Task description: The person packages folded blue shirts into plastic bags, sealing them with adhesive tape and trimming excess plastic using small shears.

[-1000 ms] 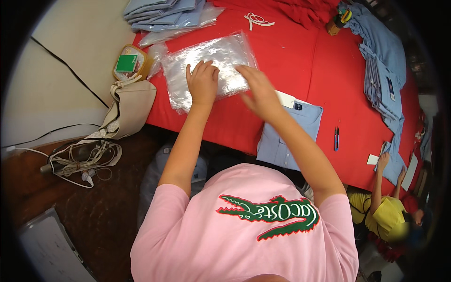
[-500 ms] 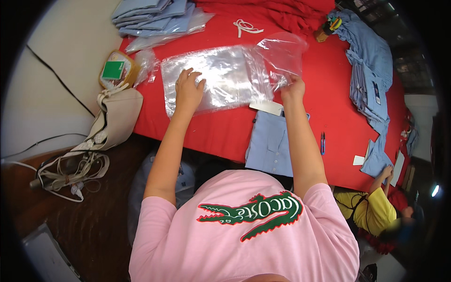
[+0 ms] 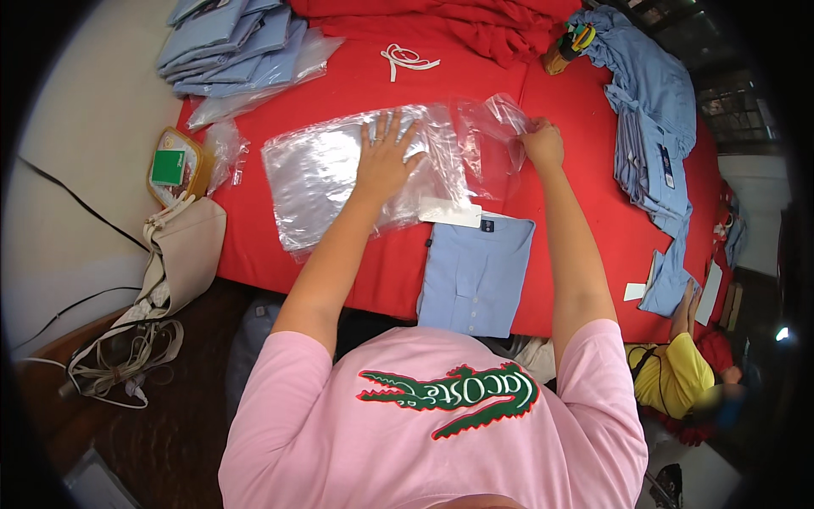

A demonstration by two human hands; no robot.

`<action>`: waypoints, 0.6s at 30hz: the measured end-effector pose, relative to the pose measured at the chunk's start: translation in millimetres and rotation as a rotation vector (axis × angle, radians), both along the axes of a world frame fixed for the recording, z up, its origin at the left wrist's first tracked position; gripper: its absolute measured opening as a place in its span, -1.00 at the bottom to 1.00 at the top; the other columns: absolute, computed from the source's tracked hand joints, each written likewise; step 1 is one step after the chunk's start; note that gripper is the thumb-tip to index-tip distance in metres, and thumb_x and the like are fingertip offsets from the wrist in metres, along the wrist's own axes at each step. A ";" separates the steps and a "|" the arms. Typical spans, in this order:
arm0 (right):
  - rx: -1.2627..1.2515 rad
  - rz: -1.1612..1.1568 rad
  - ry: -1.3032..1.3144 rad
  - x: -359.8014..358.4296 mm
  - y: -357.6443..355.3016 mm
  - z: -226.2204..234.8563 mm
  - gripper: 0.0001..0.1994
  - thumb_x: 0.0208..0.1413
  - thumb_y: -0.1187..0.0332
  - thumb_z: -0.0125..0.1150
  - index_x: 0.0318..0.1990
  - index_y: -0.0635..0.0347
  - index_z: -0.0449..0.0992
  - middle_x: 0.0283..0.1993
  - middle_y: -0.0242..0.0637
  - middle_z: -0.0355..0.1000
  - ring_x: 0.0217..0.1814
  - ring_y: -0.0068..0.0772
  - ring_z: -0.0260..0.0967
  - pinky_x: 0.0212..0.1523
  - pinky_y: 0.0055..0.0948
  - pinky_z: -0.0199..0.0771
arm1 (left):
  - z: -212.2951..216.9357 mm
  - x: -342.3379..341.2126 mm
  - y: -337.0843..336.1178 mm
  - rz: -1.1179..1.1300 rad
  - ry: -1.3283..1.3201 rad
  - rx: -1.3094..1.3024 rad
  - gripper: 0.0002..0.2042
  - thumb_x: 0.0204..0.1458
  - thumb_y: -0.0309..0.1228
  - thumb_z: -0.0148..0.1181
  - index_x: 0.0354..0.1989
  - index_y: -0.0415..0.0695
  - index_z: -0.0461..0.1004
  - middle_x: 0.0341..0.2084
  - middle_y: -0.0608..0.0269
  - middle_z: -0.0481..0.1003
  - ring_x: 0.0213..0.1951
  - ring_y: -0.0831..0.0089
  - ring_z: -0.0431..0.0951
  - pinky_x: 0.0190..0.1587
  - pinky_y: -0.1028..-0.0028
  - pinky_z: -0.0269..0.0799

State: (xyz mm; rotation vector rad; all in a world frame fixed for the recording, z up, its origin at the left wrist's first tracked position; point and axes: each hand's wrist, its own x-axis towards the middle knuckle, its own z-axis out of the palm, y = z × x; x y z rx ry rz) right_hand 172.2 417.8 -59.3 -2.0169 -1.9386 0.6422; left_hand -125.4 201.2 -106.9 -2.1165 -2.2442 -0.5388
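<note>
A stack of clear plastic bags lies flat on the red-covered table in front of me. My left hand rests on it with the palm down and fingers spread. At the stack's right side, my right hand pinches the edge of a thin clear bag, which is crumpled and partly lifted. Between my forearms a folded blue shirt lies near the table's front edge, buttons showing. A white card overlaps its collar end and touches the bags.
Folded blue shirts are piled at the far left, more along the right. A tub with a green card and a beige bag sit at the left edge. White cord lies behind. A co-worker in yellow sits at right.
My left hand has slid right across the bag stack and spread flat. My right hand has moved up and outward, drawing the thin bag's edge rightward. The folded shirt is less covered by my forearm.
</note>
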 end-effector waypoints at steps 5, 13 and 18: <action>-0.071 -0.104 0.705 29.2 23.5 -34.4 -0.66 0.27 0.32 0.24 0.11 0.32 0.56 -0.10 -0.22 0.65 -0.17 -0.22 0.63 -0.16 -0.32 0.68 | -1.6 -67.6 15.1 0.140 0.118 -0.021 -0.33 0.41 0.15 -0.03 0.62 0.19 0.20 0.67 0.04 -0.02 0.66 -0.03 -0.08 0.61 -0.27 -0.28; -0.277 -0.445 1.271 55.5 23.0 -24.0 -0.71 0.25 0.17 0.28 0.00 0.05 0.43 -0.03 -0.22 0.56 0.01 -0.13 0.59 0.10 0.04 0.62 | 27.5 -102.3 36.2 0.008 -0.098 -0.007 -0.35 0.32 0.01 0.17 0.54 0.05 0.31 0.64 -0.12 -0.02 0.67 -0.10 -0.15 0.62 -0.22 -0.28; -0.305 -0.383 1.007 43.2 42.8 -8.2 -0.44 0.19 -0.05 0.42 0.23 0.04 0.50 0.00 -0.20 0.54 -0.01 -0.19 0.52 0.08 -0.02 0.61 | 24.2 -38.5 64.2 0.040 -0.180 0.018 -0.33 0.31 -0.01 0.17 0.50 -0.09 0.29 0.67 -0.05 -0.07 0.68 -0.04 -0.19 0.65 -0.15 -0.33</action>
